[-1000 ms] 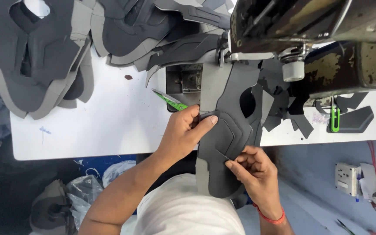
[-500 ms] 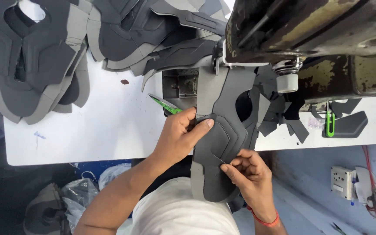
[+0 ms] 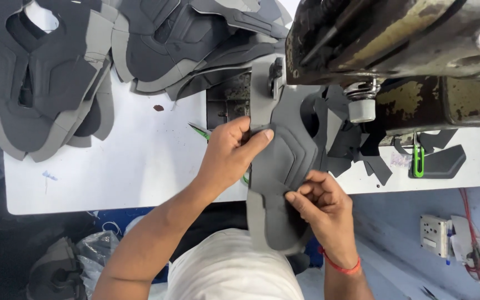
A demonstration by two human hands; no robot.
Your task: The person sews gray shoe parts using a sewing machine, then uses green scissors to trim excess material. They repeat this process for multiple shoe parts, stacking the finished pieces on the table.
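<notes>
A dark grey padded piece with a lighter grey border [image 3: 284, 161] lies across the front edge of the white table [image 3: 140, 161], one end under the sewing machine head [image 3: 395, 39]. My left hand [image 3: 230, 155] presses on its left edge, thumb stretched over the padding. My right hand [image 3: 320, 203] pinches the lower part of the piece, which hangs off the table toward my lap. A red band circles my right wrist.
Stacks of similar grey pieces [image 3: 45, 78] cover the back left of the table. A green-handled tool [image 3: 201, 131] peeks out by my left hand. Dark scraps [image 3: 362, 150] and a green clip [image 3: 418, 161] lie to the right. A bag [image 3: 56, 272] sits on the floor.
The piece has slid further under the machine head. Both hands moved with it, and my left thumb now lies over the padding.
</notes>
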